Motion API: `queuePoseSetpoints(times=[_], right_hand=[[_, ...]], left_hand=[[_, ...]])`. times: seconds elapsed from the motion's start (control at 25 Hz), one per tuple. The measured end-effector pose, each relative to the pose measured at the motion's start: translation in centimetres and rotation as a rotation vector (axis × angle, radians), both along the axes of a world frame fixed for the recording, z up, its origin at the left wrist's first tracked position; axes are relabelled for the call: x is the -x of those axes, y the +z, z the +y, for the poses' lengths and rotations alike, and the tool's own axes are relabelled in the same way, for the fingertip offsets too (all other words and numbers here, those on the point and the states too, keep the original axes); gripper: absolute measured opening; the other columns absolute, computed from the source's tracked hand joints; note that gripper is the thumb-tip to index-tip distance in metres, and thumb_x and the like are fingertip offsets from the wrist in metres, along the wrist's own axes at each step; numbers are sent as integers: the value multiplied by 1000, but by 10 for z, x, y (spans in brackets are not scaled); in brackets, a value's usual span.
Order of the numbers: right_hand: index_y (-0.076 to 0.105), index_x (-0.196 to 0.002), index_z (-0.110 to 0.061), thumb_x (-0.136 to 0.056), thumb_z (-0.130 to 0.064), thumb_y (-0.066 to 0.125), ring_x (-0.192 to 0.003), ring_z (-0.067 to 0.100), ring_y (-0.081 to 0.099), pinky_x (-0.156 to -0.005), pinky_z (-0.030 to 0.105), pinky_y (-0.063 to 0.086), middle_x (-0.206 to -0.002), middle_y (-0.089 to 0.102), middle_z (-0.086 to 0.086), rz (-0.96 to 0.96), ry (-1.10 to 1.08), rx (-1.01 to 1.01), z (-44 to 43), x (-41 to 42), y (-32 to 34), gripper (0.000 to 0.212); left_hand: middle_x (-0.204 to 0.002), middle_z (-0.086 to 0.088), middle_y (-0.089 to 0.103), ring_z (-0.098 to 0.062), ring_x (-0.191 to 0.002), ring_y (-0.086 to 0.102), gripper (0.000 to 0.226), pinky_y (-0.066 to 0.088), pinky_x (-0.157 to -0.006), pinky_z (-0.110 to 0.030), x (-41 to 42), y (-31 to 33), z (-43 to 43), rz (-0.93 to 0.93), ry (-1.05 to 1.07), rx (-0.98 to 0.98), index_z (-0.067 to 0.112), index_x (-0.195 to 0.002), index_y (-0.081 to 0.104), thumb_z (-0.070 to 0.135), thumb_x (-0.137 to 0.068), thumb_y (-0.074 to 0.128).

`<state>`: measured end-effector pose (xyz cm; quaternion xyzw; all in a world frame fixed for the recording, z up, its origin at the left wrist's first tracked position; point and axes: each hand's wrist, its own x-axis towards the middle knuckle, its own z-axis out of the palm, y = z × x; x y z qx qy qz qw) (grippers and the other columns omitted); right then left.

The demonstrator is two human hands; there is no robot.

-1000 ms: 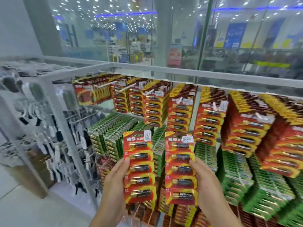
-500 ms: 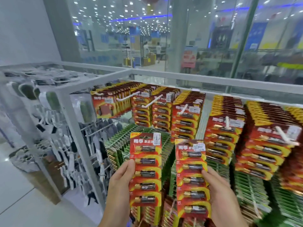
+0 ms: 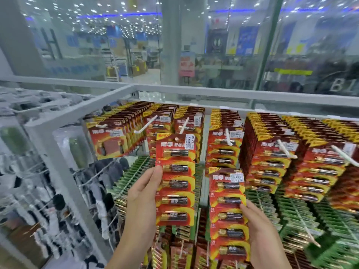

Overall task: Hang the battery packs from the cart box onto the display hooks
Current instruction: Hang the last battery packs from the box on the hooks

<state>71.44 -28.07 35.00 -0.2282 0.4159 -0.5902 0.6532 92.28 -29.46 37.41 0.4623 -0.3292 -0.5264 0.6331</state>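
Head view | left hand [image 3: 142,199] pinches left battery pack [image 3: 175,179] by its edge, top hole at white hook [image 3: 183,126] | right hand [image 3: 260,228] pinches right battery pack [image 3: 228,212], lower | likely light, stiff, bendable cards; hold mid-edge

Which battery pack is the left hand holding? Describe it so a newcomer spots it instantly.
Start at the white metal display frame and find the top row of hanging red packs. The left hand holds the red-and-yellow five-battery strip pack before that row, higher than the right hand's matching strip.
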Motion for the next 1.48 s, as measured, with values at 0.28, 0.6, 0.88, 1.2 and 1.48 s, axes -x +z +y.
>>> queuePoseSetpoints(times=[0.28, 0.6, 0.88, 1.2, 1.48], right_hand=[[59, -128, -16, -95, -17, 60, -71, 25, 74, -68, 41, 50, -76, 78, -2, 55, -58, 6, 5, -1, 1, 33], [65, -133, -31, -73, -48, 79, -117, 27, 69, -101, 55, 52, -129, 71, -2, 167, -20, 178, 3, 8, 20, 63], [63, -128, -33, -87, -38, 69, -107, 23, 73, -94, 51, 57, -122, 74, -5, 219, -72, 172, -5, 0, 22, 42], [70, -105, -23, -109, -29, 47, -85, 26, 77, -81, 53, 62, -98, 79, 5, 420, -156, 162, -56, -16, 27, 24], [70, -108, -36, -100, -54, 55, -119, 3, 58, -101, 32, 44, -121, 66, -19, 586, -228, 197, -74, -9, 0, 25]], left_hand=[[-101, -10, 80, -33, -89, 78, 30, 64, -71, -45, 2, -1, -32, -73, -69, 8, 22, -110, 77, 39, -105, 53], [-95, -2, 81, -18, -79, 78, 26, 60, -60, -30, 16, -9, -120, -164, 4, 52, 23, -106, 75, 38, -107, 54], [-84, 24, 76, 7, -76, 71, 19, 55, -66, -19, 19, -23, -132, -193, 5, 113, 37, -100, 69, 38, -108, 52], [-72, 14, 72, -11, -70, 65, 16, 53, -66, -27, 15, -25, -138, -225, 106, 133, 32, -97, 77, 37, -102, 63], [-65, 18, 61, -8, -60, 56, 15, 49, -66, -42, 11, -28, -139, -274, 135, 141, 28, -103, 76, 38, -101, 65]])
